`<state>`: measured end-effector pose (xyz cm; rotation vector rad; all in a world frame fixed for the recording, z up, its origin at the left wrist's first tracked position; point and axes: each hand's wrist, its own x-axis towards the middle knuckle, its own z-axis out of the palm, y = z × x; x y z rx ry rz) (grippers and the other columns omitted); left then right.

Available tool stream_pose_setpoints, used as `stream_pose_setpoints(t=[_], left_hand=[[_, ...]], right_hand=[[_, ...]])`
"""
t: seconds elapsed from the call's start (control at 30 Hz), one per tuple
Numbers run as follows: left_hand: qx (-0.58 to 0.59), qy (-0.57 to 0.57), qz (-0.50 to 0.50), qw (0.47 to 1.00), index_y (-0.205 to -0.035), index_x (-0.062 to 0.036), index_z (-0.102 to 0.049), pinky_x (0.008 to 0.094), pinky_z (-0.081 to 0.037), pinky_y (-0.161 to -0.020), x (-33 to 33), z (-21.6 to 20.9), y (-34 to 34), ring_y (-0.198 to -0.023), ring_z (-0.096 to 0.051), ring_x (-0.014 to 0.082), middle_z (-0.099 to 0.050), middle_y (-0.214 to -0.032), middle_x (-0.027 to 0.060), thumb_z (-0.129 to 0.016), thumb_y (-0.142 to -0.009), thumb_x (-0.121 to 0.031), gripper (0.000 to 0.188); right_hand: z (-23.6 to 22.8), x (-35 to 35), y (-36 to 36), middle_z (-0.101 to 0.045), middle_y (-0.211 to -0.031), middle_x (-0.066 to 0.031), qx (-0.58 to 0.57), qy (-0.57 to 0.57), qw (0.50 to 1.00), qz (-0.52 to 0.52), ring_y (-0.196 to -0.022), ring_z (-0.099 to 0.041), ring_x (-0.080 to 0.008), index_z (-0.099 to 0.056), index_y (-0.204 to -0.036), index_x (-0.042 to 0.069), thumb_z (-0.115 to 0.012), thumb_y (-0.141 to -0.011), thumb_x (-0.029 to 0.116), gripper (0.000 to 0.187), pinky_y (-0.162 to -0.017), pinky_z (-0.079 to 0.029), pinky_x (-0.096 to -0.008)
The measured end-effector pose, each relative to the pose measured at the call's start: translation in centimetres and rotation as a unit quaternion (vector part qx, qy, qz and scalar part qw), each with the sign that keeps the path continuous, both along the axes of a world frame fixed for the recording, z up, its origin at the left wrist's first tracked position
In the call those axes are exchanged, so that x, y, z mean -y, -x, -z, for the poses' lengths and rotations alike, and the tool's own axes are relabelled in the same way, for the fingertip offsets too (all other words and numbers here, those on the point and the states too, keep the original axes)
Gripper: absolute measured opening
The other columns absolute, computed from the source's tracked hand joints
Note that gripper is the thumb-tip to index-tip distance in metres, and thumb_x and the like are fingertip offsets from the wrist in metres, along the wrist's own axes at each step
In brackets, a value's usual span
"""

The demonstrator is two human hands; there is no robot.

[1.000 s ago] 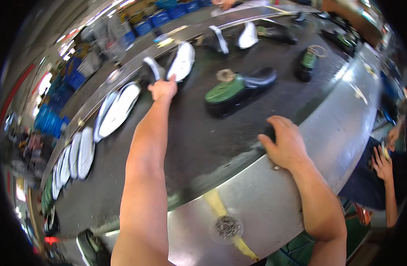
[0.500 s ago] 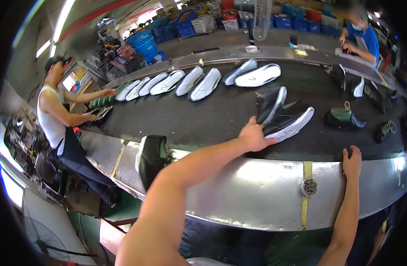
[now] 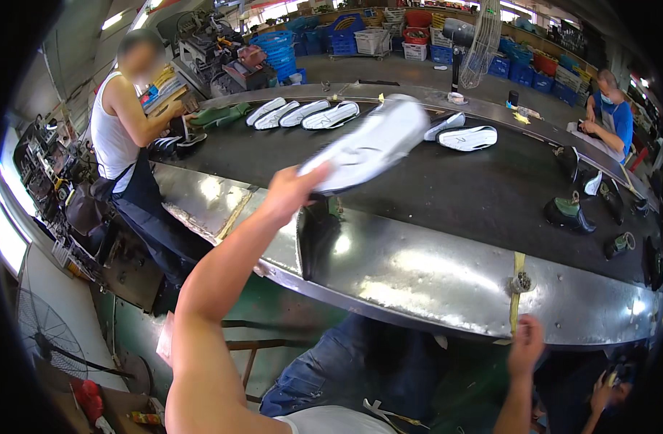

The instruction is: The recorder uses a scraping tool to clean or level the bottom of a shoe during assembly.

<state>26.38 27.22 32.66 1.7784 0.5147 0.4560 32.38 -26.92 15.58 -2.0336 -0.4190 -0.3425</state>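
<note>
My left hand is closed on the near end of a shoe, raised above the dark belt with its white sole facing up. The shoe is smeared by motion; whether a second one hides beneath it I cannot tell. Just below my left hand, a dark shoe stands on its side on the metal ledge. My right hand is at the ledge's front edge, fingers loosely bent and holding nothing. Nearest to it is a small cup of metal nails on a yellow strip.
White-soled shoes lie in a row along the belt's far side, with a pair farther right. Green-and-black shoes stand at the right. One co-worker stands at the left end; another works across the bench at right.
My left hand has lifted the shoe off the belt and swung it leftward. My right hand has slipped down and left from the ledge. The whole view has turned left.
</note>
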Motion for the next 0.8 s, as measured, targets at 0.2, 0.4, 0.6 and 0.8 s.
stream_pose_setpoints(t=[0.2, 0.4, 0.6, 0.8], left_hand=[[0.056, -0.191, -0.197, 0.96, -0.096, 0.0031, -0.074, 0.035, -0.051, -0.064, -7.9, 7.5, 13.7, -0.068, -0.063, 0.0162, -0.071, -0.082, 0.0059, -0.075, -0.087, -0.041, 0.046], [-0.207, -0.406, -0.242, 0.856, -0.123, 0.0017, -0.063, 0.0508, -0.035, -0.111, -9.7, 13.1, 19.1, -0.14, -0.037, 0.0417, -0.037, -0.149, 0.0305, -0.084, -0.07, -0.041, 0.071], [0.094, -0.362, -0.128, 0.918, -0.123, -0.0004, -0.055, 0.0501, -0.034, -0.112, -0.2, 17.4, 22.7, -0.136, -0.039, 0.045, -0.044, -0.143, 0.0265, -0.083, -0.073, -0.013, 0.059], [0.114, 0.059, -0.039, 0.991, -0.137, 0.0008, -0.049, 0.0414, -0.037, -0.113, 5.2, 20.5, 23.1, -0.137, -0.045, 0.0316, -0.047, -0.145, 0.0234, -0.076, -0.088, -0.019, 0.059]], right_hand=[[0.8, -16.7, 7.7, -0.066, -0.088, -0.0095, -0.084, -0.033, 0.96, -0.266, -0.076, -0.063, -0.0194, -0.065, -0.108, 0.002, -0.073, -0.087, 0.016, 0.026, -0.067, -0.052, -0.031], [-0.3, -31.6, 9.2, -0.064, -0.12, -0.0237, 0.067, 0.092, 0.956, -0.271, -0.108, -0.065, -0.0357, -0.051, -0.129, -0.004, -0.075, -0.087, 0.034, 0.061, -0.088, -0.052, -0.0423], [-4.9, -43.2, 9.0, -0.054, -0.132, -0.0371, -0.114, 0.189, 0.95, -0.221, -0.123, -0.056, -0.0459, -0.028, -0.143, -0.017, -0.072, -0.081, 0.06, 0.108, -0.103, -0.047, -0.0442], [-3.7, -41.5, 9.0, -0.068, -0.079, -0.0118, -0.283, -0.068, 0.924, -0.248, -0.06, -0.064, -0.018, -0.066, -0.1, -0.004, -0.062, -0.096, 0.032, 0.037, -0.054, -0.053, -0.0321]])
